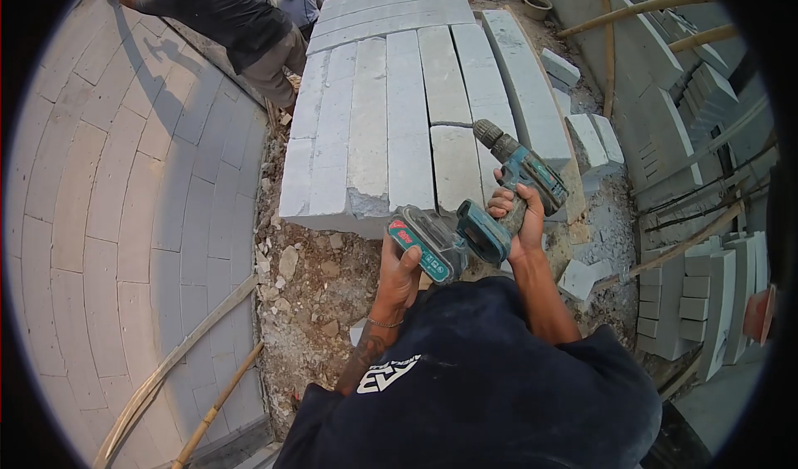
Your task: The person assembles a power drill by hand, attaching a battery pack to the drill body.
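My right hand is wrapped round the handle of a teal and black cordless drill, whose chuck and long bit point up and to the left. My left hand grips a battery pack, teal and black with a red and white label. The pack is off the drill, close beside the foot of its handle. Both are held just in front of my body, over the near edge of a stack of pale lightweight concrete blocks. One block in the front row has a chipped end.
A person in dark clothes stands at the left, one hand on the block wall. Another person is farther back. Bamboo poles lean at the lower left. Loose blocks and rubble surround the stack.
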`<action>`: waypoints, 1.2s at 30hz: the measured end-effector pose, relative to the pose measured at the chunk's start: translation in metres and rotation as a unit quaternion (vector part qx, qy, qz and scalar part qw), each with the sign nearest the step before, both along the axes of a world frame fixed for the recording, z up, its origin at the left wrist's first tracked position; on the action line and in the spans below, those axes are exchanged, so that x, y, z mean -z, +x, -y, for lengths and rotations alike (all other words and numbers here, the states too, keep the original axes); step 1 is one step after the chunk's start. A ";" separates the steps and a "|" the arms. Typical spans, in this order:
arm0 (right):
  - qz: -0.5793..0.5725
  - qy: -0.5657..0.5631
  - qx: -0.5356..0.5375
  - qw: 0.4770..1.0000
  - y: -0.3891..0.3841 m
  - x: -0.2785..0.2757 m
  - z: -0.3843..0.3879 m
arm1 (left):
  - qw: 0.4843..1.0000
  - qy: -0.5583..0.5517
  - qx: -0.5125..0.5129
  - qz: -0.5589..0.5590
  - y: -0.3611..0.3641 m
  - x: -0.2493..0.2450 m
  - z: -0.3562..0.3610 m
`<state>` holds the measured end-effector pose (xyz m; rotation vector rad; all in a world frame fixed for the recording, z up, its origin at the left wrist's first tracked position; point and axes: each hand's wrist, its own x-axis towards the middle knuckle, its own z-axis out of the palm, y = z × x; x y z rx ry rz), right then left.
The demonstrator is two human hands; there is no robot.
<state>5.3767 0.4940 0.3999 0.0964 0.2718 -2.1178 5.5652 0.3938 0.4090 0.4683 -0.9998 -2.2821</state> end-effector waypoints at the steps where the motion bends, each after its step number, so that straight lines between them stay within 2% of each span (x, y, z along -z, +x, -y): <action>1: 0.001 0.000 0.001 1.000 -0.001 0.002 0.000 | 1.000 0.011 0.019 -0.006 0.000 -0.002 0.000; 5: 0.013 -0.022 0.013 1.000 -0.004 0.009 -0.001 | 0.998 0.030 0.048 0.002 -0.001 -0.001 0.000; 7: 0.017 -0.031 0.008 0.999 -0.005 0.009 0.000 | 0.988 0.126 0.073 -0.042 -0.005 -0.002 0.000; 10: 0.005 -0.023 0.007 1.000 -0.004 0.008 0.003 | 0.978 0.167 0.095 -0.077 -0.007 -0.003 0.002; 11: 0.002 -0.023 0.006 1.000 -0.003 0.007 0.004 | 0.980 0.169 0.096 -0.042 -0.005 0.000 0.003; 15: 0.015 -0.036 -0.002 0.999 -0.002 0.008 0.008 | 0.967 0.228 0.095 -0.065 -0.003 0.010 0.002; 17: 0.018 -0.044 -0.003 0.999 -0.001 0.007 0.011 | 0.960 0.269 0.028 -0.076 -0.006 0.013 0.001; 21: -0.011 -0.022 0.025 0.999 0.007 -0.002 0.018 | 0.958 0.276 0.031 -0.069 -0.011 0.014 0.007; 23: -0.020 -0.023 0.035 0.999 0.009 -0.010 0.022 | 0.938 0.322 0.062 -0.116 -0.010 0.021 0.008; 24: -0.025 -0.031 0.034 0.999 0.011 -0.015 0.022 | 0.938 0.321 0.064 -0.115 -0.011 0.024 0.006; 26: -0.031 -0.040 0.039 0.998 0.013 -0.021 0.022 | 0.898 0.306 0.167 -0.268 -0.014 0.028 0.004; 30: -0.040 -0.042 0.047 0.997 0.014 -0.026 0.022 | 0.912 0.286 0.155 -0.249 -0.014 0.020 0.003; 32: -0.047 -0.041 0.049 0.997 0.015 -0.027 0.025 | 0.928 0.286 0.134 -0.195 -0.017 0.010 0.007; 36: -0.047 -0.043 0.063 0.996 0.019 -0.034 0.025 | 0.908 0.302 0.171 -0.234 -0.024 0.037 0.013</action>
